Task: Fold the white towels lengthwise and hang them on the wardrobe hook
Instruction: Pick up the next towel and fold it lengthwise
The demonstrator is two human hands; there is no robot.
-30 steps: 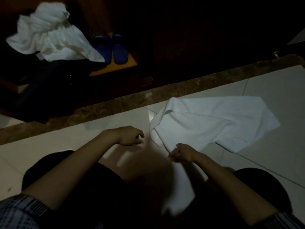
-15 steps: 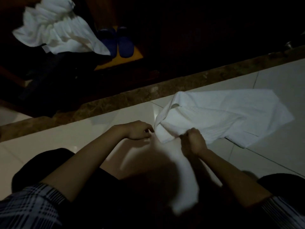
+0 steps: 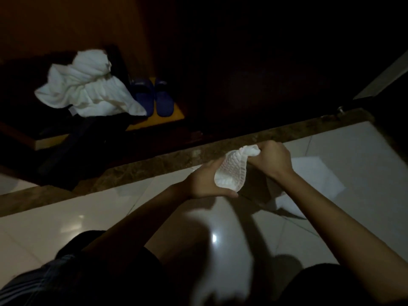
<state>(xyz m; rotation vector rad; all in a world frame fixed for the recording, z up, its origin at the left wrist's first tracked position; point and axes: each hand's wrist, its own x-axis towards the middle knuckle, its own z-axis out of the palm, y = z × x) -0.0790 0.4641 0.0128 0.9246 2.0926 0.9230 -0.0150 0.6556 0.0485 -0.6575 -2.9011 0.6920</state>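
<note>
Both hands, left (image 3: pixel 204 184) and right (image 3: pixel 274 160), gripping white towel (image 3: pixel 231 171) bunched, rest trailing down-right to floor (image 3: pixel 88 217)

Towel (image 3: pixel 231 171) held between left hand (image 3: pixel 203 184) and right hand (image 3: pixel 273 160), above floor (image 3: pixel 88 217). Second towel (image 3: pixel 92 93) far left, slippers (image 3: pixel 152 98) just right of it.

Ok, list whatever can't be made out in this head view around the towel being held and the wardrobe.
- Wardrobe hook: not visible; the upper right is too dark.
- White towel: its middle is hidden behind the right hand and forearm; only the held end and the part on the floor show.
- Left hand: fingertips hidden behind the towel.
- Crumpled towels: how many cannot be told.
- Dark clothing: shape lost in shadow.
</note>
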